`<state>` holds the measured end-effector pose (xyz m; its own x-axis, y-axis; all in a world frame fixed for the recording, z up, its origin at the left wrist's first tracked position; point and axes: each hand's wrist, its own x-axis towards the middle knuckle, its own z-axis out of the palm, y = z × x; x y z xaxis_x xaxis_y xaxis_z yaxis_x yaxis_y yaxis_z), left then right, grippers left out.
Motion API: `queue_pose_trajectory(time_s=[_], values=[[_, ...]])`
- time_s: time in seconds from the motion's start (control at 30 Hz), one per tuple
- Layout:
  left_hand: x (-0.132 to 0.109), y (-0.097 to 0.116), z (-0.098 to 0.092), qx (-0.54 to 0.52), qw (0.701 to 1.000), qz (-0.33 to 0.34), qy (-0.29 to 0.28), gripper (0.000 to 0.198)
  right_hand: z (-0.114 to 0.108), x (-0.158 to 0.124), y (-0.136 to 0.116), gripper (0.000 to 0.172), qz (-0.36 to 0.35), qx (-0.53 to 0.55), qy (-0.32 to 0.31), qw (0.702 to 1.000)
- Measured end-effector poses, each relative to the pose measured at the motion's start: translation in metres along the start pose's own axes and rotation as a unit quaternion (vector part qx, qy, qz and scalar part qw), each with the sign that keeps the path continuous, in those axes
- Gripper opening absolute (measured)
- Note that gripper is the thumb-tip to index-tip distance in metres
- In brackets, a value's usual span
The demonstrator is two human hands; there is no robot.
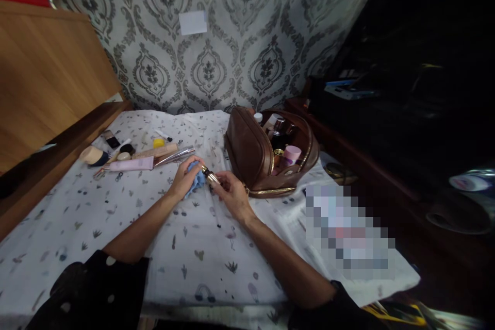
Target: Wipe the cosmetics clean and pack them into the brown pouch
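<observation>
My left hand (184, 178) is closed around a crumpled light-blue cloth (197, 185), its fingertips at the upper end of a small cosmetic tube (209, 175). That tube is shiny gold with a dark band and looks like a lipstick. Its lower end is pinched between the fingers of my right hand (234, 196). Both hands are close together above the printed white sheet (162, 247). Just right of them, a brown makeup bag (247, 152) stands unzipped, with a pink-capped container (291, 155) and other bottles inside.
Left of my hands lie a pale pink squeeze tube (131, 164), a silver slim item (176, 155), a yellow-lidded jar (158, 142) and a beige bottle with a dark cap (93, 155). A wooden panel (50, 82) borders the left; patterned wallpaper (209, 72) rises behind.
</observation>
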<state>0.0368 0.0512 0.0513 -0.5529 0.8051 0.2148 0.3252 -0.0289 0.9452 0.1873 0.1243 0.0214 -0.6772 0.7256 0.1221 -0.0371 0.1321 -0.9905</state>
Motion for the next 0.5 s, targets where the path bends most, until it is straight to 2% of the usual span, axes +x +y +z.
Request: queue_pose_trajectory(time_s=[0.13,0.37,0.5], values=[[-0.0001,0.0009,-0.0002,-0.001,1.0,0.003,0.004,0.022,-0.0004,0.001,0.0012,0.032,-0.009,-0.023,0.014,1.0],[0.0,0.0009,-0.0006,-0.006,1.0,0.003,0.0,0.022,-0.0007,0.0015,0.0038,0.042,-0.002,-0.043,0.031,0.999],[0.0006,-0.0003,-0.0014,-0.008,1.0,0.009,-0.003,0.023,-0.0009,0.0012,0.0037,0.028,-0.025,-0.053,0.045,0.997]])
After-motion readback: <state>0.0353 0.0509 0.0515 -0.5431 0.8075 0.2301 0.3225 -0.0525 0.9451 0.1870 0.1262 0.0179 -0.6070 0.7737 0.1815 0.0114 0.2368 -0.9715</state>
